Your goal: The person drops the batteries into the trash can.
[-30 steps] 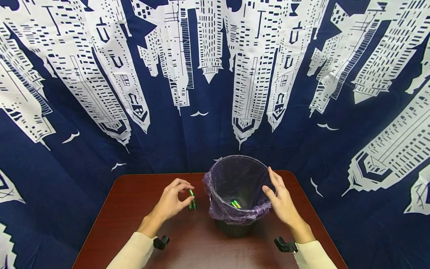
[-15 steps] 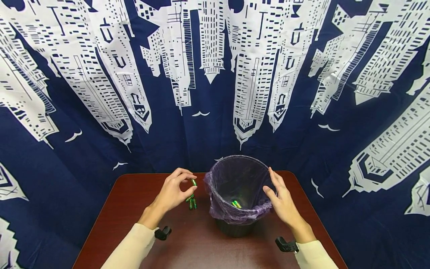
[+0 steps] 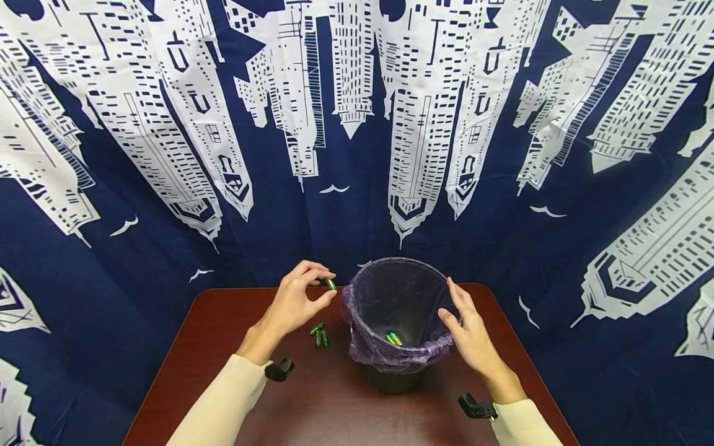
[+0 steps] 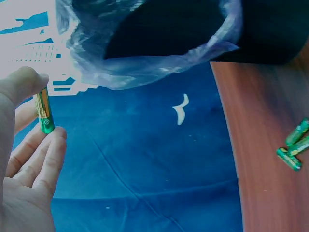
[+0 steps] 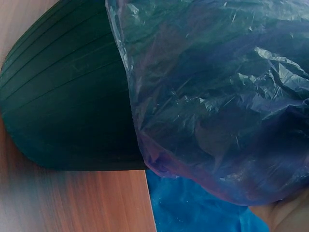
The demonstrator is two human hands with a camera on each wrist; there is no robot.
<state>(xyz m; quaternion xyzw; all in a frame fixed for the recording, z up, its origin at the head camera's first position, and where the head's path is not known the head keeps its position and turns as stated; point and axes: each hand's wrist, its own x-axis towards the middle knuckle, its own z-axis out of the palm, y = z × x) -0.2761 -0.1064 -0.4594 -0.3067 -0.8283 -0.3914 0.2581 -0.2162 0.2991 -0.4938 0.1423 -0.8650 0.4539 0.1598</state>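
My left hand point(image 3: 298, 297) pinches a green-and-gold battery point(image 3: 331, 284) between thumb and fingertips, in the air just left of the bin's rim. The left wrist view shows this battery point(image 4: 44, 111) hanging upright, green end down. A dark bin point(image 3: 390, 379) lined with a thin purple plastic bag point(image 3: 385, 358) stands on the table. Against its right side rests my right hand point(image 3: 471, 331), fingers fairly straight along the rim; in the right wrist view only a bit of that hand point(image 5: 289, 215) shows beside the bag. Green batteries point(image 3: 394, 339) lie inside the bin.
Three more green batteries point(image 3: 320, 335) lie in a small cluster on the reddish-brown table point(image 3: 223, 334), left of the bin. Behind the table hangs a dark blue curtain point(image 3: 279, 248) printed with white buildings. Each wrist wears a black camera mount point(image 3: 280, 370).
My left hand has lifted the battery off the cluster and carried it up and slightly right, toward the bin's rim. The right hand stays against the bin.
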